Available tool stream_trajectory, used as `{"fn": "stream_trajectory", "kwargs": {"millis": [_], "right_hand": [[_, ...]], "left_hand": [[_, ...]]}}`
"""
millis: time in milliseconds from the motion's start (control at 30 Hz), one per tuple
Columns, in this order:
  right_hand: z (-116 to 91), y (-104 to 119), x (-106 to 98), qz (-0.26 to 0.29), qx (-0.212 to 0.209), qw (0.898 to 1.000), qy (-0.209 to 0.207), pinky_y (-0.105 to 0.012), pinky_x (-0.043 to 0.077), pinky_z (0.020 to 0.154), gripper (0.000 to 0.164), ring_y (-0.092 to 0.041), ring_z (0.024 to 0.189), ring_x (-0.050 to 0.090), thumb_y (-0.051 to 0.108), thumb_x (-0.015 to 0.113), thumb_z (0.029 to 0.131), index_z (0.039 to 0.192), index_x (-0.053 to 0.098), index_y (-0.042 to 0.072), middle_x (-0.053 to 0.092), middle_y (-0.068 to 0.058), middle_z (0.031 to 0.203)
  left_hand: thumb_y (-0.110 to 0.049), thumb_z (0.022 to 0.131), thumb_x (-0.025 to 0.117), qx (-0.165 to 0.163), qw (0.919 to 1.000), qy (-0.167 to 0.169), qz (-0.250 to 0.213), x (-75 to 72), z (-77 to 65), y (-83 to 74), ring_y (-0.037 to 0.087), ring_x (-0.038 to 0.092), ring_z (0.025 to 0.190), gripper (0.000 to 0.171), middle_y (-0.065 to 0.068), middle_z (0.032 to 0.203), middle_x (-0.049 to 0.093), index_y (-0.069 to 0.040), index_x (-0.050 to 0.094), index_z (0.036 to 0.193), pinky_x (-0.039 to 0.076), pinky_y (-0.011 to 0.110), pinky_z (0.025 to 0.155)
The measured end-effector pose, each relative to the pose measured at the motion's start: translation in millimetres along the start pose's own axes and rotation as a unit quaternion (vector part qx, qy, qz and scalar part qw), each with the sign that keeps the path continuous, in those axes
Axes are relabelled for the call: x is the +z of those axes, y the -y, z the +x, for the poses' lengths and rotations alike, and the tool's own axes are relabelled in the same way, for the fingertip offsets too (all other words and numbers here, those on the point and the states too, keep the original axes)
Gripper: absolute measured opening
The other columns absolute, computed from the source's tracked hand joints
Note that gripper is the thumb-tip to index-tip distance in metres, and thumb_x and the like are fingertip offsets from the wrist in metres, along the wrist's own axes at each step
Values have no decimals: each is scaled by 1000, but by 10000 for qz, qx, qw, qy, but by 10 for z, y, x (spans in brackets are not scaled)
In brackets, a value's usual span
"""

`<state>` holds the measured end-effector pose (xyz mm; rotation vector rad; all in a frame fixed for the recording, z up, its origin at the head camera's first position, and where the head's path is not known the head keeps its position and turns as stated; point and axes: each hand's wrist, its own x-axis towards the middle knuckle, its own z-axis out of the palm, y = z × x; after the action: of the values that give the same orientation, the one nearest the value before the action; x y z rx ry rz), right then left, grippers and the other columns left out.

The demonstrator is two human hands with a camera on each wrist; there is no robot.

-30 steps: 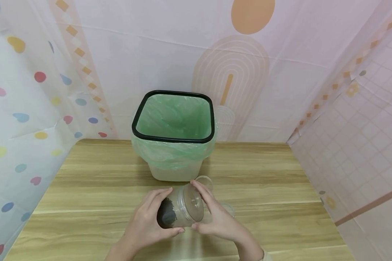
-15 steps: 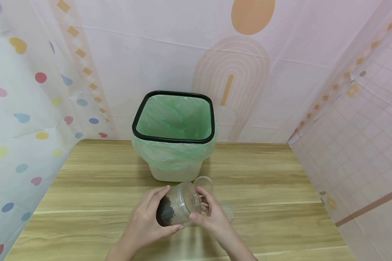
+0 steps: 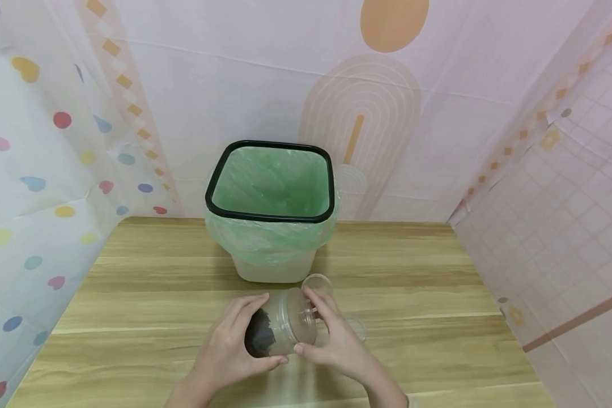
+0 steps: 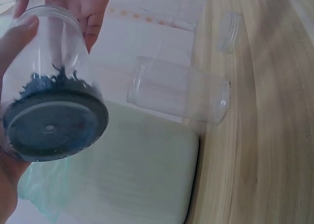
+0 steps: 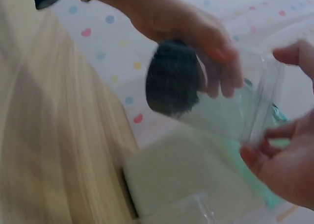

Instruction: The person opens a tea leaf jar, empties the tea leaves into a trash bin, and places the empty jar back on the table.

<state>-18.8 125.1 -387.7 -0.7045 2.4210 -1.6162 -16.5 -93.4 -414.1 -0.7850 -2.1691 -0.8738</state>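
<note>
A clear plastic jar with dark, shredded-looking contents at its base is tilted on its side above the table. My left hand grips its body around the dark end, seen closely in the left wrist view. At the other end, the fingers and thumb of my right hand hold the jar's clear lid by its edge. A second clear jar stands upright on the table, its mouth partly visible behind my right hand in the head view. Near it lies a round clear lid.
Behind the hands stands a bin with a black rim and a green liner bag folded over its outside. The wood-patterned table reaches patterned cloth walls at the back and sides.
My right hand loosened and turned at the lid, then came back around its edge. My left hand keeps its grip on the jar, which has barely moved.
</note>
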Motion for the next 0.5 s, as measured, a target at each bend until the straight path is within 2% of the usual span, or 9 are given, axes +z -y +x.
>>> {"fn": "stream_trajectory", "kwargs": {"millis": [67, 200, 267, 333, 433, 500], "right_hand": [[1, -15, -34, -50, -334, 9991, 248, -38, 35, 103, 88, -22, 124, 38, 21, 71, 76, 149, 22, 21, 26, -3, 146], [6, -41, -54, 475, -774, 9944, 543, -37, 23, 111, 91, -26, 137, 21, 14, 67, 77, 150, 14, 21, 15, -6, 152], [4, -46, -43, 756, -700, 9930, 572, -35, 17, 112, 92, -26, 140, 12, 17, 69, 79, 151, 11, 21, 10, -4, 154], [-2, -42, -19, 796, -530, 9943, 465, -39, 17, 112, 95, -27, 140, 12, 28, 72, 80, 151, 9, 20, 9, -6, 154], [-5, -29, 39, 623, -3, 9979, 168, -46, 28, 106, 102, -28, 134, 26, 50, 73, 74, 151, 12, 22, 17, -5, 152], [-1, -24, 80, 473, 219, 9986, -62, -51, 35, 99, 104, -29, 125, 36, 60, 70, 71, 151, 16, 20, 24, -5, 149]], "left_hand": [[-60, 57, 79, -58, 9999, 70, -97, -10, -2, 2, 21, 53, 102, 92, 6, 113, 57, 0, 56, 122, 34, 16, 95], [-59, 56, 80, -174, 9996, 118, -204, -28, 2, 0, 20, 54, 102, 92, 5, 114, 57, 0, 56, 123, 34, 15, 95], [-58, 57, 81, -202, 9995, 84, -233, -32, 8, -8, 20, 54, 101, 92, 5, 113, 57, 0, 56, 123, 34, 14, 95], [-58, 58, 80, -201, 9995, 32, -231, -35, 15, -15, 20, 54, 101, 91, 5, 113, 57, 0, 55, 124, 34, 14, 95], [-61, 62, 75, -82, 9999, -87, -123, -28, 28, -21, 21, 54, 100, 89, 7, 112, 58, 1, 56, 123, 35, 16, 95], [-63, 65, 71, -8, 9999, -149, -53, -20, 31, -21, 21, 54, 101, 88, 7, 112, 58, 2, 56, 122, 34, 16, 95]]}}
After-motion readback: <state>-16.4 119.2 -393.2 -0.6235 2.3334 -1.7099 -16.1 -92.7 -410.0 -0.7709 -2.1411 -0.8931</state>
